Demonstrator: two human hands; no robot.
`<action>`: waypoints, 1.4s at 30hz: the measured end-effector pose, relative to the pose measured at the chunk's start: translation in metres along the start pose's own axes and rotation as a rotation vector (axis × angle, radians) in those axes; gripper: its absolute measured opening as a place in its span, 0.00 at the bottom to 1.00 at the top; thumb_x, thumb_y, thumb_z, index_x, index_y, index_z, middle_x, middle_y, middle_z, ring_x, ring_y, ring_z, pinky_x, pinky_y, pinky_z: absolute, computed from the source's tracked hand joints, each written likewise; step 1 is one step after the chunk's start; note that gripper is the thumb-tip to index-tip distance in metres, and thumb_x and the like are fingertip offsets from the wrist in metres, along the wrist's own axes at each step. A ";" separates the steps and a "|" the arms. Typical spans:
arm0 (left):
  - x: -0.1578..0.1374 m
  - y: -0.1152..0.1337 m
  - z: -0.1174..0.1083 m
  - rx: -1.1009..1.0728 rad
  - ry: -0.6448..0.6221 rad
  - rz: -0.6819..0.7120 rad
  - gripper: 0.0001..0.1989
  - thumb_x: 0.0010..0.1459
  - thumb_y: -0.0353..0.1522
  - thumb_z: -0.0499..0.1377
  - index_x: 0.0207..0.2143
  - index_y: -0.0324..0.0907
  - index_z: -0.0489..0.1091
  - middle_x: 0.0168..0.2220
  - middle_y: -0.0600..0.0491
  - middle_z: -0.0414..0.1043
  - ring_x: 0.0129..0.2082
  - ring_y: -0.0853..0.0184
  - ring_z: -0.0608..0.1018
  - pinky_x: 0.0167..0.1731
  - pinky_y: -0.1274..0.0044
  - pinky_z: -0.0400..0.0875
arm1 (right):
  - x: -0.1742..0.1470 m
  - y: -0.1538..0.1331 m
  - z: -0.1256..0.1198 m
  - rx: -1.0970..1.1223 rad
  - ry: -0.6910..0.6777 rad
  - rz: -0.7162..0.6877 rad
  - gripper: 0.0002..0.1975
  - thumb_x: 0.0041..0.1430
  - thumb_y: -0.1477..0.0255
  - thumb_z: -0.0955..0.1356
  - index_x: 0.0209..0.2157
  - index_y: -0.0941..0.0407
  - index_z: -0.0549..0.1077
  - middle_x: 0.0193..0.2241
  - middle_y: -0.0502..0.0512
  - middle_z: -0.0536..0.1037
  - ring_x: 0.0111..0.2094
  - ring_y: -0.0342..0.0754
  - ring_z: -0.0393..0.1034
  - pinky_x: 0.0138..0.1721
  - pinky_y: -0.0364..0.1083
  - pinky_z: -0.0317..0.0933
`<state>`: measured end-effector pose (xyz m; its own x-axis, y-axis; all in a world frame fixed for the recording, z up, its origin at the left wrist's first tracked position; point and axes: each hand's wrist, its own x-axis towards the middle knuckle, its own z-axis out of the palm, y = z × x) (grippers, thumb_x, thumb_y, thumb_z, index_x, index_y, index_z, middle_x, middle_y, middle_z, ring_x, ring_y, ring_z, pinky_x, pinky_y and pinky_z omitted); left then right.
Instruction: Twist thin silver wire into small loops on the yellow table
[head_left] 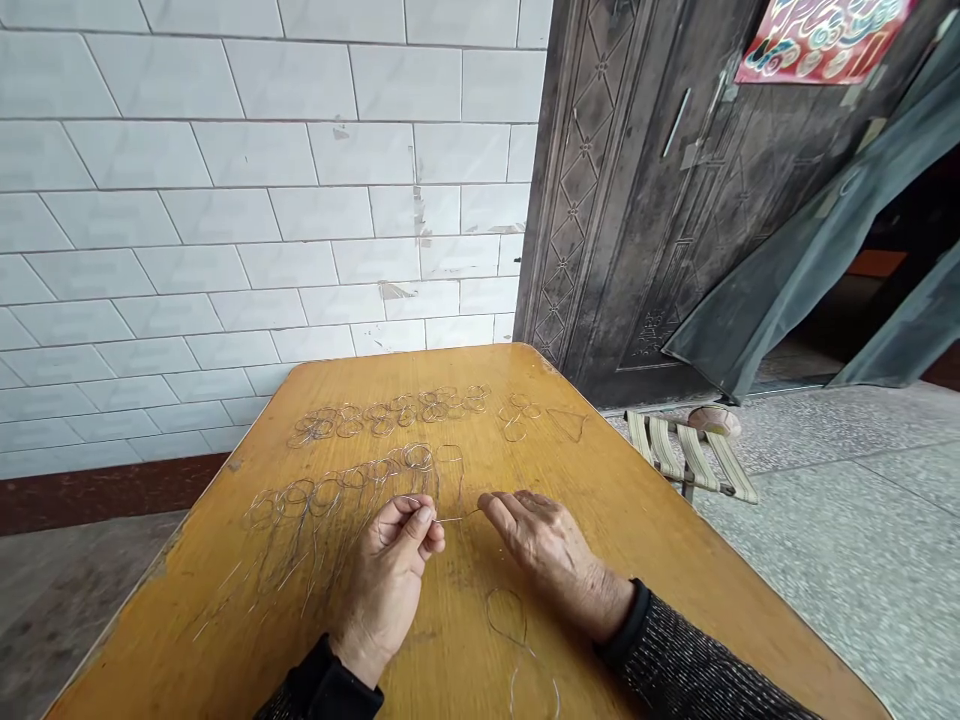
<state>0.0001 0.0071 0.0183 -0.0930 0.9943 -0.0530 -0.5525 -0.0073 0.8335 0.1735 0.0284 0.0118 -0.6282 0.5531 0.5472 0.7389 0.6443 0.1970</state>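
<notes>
Between thumb and fingers, my left hand [397, 565] pinches a thin wire [450, 520] whose end sticks out to the right. A short distance to the right, my right hand [544, 545] is closed at the fingertips, and a thin bit of wire shows at them. Whether both bits are one wire, I cannot tell. Just beyond my left hand lies a row of looped wires with long straight tails [326, 492]. Farther back is a row of wire shapes made of several loops [382, 415]. Nearer me, on the right, lies a loosely bent wire [506, 612].
The worn wooden table [637, 600] stands against a white tiled wall [262, 150]. At the back right lie a looped wire [519, 412] and a triangular wire [570, 425]. A strapped folding stool [690, 455] stands right of the table, before a dark door [637, 200] and grey curtain [810, 240].
</notes>
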 end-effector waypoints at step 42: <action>0.004 -0.005 -0.004 0.076 -0.002 -0.025 0.11 0.39 0.31 0.67 0.27 0.39 0.70 0.28 0.57 0.68 0.24 0.75 0.70 0.23 0.82 0.65 | 0.003 -0.003 0.007 -0.011 0.016 0.084 0.09 0.59 0.77 0.61 0.42 0.59 0.66 0.31 0.56 0.75 0.36 0.49 0.69 0.41 0.50 0.58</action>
<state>-0.0014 0.0109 0.0118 -0.0783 0.9943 -0.0730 -0.4905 0.0253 0.8711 0.1678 0.0319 0.0073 -0.5601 0.5962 0.5751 0.7915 0.5901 0.1591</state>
